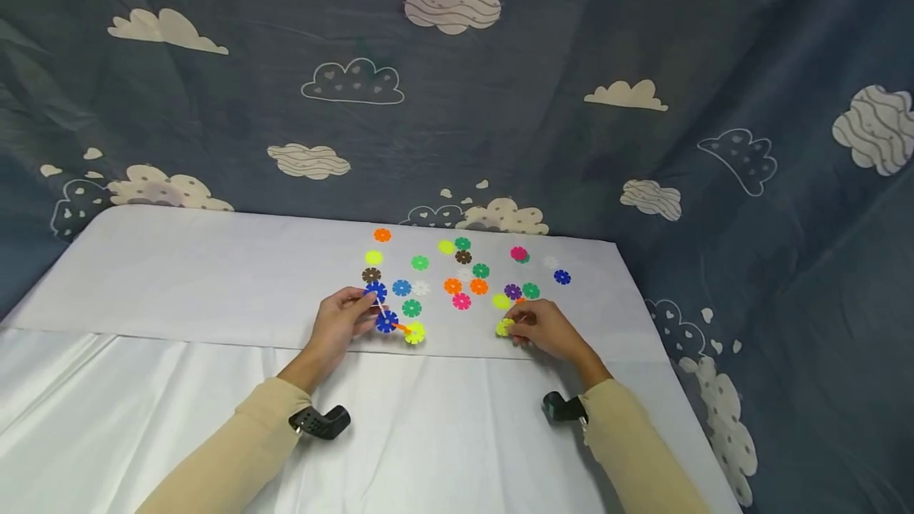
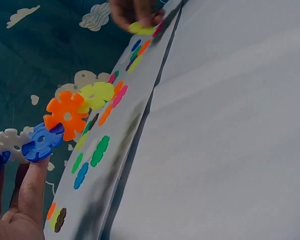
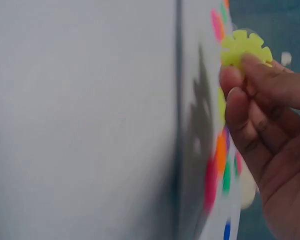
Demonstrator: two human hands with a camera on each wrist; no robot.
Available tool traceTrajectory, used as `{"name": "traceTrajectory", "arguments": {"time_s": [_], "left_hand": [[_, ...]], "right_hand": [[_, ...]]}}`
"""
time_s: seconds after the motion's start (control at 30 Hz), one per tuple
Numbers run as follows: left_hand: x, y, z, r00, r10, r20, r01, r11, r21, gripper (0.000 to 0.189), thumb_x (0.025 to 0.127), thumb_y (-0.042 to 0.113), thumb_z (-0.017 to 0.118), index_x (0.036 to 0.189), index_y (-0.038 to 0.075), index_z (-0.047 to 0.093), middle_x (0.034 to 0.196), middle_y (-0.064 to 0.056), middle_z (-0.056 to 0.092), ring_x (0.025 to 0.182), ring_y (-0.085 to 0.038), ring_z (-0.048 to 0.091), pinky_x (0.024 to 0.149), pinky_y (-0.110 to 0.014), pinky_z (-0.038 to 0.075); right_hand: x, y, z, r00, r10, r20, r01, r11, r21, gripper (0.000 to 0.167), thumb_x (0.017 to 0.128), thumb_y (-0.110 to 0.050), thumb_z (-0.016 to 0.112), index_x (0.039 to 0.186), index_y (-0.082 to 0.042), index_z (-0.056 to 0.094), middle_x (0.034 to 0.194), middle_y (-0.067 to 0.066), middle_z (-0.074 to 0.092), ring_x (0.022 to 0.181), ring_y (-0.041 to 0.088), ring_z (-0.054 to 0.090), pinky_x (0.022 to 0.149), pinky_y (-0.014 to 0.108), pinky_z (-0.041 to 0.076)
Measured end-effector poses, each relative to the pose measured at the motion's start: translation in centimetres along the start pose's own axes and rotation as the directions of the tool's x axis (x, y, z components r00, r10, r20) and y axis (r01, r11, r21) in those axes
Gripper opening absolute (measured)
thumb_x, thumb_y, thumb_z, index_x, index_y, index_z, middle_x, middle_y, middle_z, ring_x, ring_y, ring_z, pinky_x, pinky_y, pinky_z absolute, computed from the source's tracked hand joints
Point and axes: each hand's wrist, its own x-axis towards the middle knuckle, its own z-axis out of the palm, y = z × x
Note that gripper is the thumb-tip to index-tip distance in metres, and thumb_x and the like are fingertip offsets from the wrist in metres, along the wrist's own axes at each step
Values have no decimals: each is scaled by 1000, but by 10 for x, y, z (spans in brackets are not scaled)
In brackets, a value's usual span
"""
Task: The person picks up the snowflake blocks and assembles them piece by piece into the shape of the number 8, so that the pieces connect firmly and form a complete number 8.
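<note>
My left hand (image 1: 337, 322) grips one end of a short chain of interlocked notched plastic discs. In the left wrist view the chain runs from a blue disc at the fingers through a white disc (image 2: 11, 145), another blue disc (image 2: 42, 141) and an orange disc (image 2: 65, 117) to a yellow disc (image 2: 97, 95) at its free end. Off to the right, my right hand (image 1: 548, 331) pinches a single yellow notched disc (image 3: 245, 49) between thumb and fingers. That disc is apart from the chain, and both are held above the white table.
Several loose notched discs lie spread on the white board (image 1: 214, 284) beyond the hands, among them a green disc (image 1: 411, 308), a pink disc (image 1: 461, 301) and a dark blue disc (image 1: 562, 277). A cloud-patterned dark curtain (image 1: 500, 125) hangs behind the table.
</note>
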Motion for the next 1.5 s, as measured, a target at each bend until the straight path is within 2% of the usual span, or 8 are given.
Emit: {"name": "traceTrajectory", "arguments": {"time_s": [0.23,0.5,0.7,0.93,1.13,1.23,1.4,1.5], "left_hand": [[-1,0,1,1000,8,-3,-8,1000,-2,15,98,10,56,106,-3,53,89,-1,64,79,-8,64,70,-21,56],[-2,0,4,1000,5,-16,-6,1000,-23,13,97,9,57,103,-3,54,86,0,67,78,-9,66,68,-21,56],[-3,1,6,1000,12,-9,-12,1000,-7,12,97,9,58,102,-1,56,88,-1,69,80,-10,66,68,-23,57],[-4,2,4,999,27,-27,-28,999,-16,11,95,6,59,99,-4,57,81,0,68,75,-10,66,64,-23,57],[-9,3,9,997,63,-53,-64,998,-13,12,94,0,59,98,-10,57,77,-2,67,70,-9,66,62,-22,57],[-10,4,11,997,50,-54,-50,999,-2,12,94,0,59,98,-11,56,76,-2,67,68,-9,65,60,-21,56],[-7,5,7,1000,-3,23,2,999,51,18,96,2,57,108,-11,54,87,-8,70,74,-11,66,72,-27,58],[-6,6,3,995,-23,100,17,998,60,27,95,0,56,119,-12,51,100,-17,70,81,-14,67,81,-34,56]], "right_hand": [[48,-73,23,972,-232,-27,232,947,223,18,87,1,68,105,2,68,91,12,68,69,22,66,69,43,58],[83,-140,36,893,-441,88,413,882,228,11,89,3,64,99,2,67,92,14,68,79,27,69,74,42,58],[92,-147,39,863,-486,138,462,870,174,10,88,5,65,96,2,69,91,13,70,79,22,68,73,25,57],[98,-152,42,822,-538,186,514,842,161,8,85,7,67,88,2,72,87,10,71,74,14,67,74,24,57],[97,-158,40,770,-596,230,591,801,95,11,83,10,67,81,1,73,83,9,72,71,12,67,71,21,56],[96,-159,40,761,-598,251,603,795,63,11,83,10,68,82,1,74,82,8,72,70,10,65,70,19,56],[97,-155,39,770,-587,251,597,801,43,8,82,7,71,85,1,74,82,6,71,70,8,63,69,19,55],[98,-154,40,759,-600,252,608,792,57,8,80,9,72,82,1,74,82,5,69,72,9,62,70,20,55]]}}
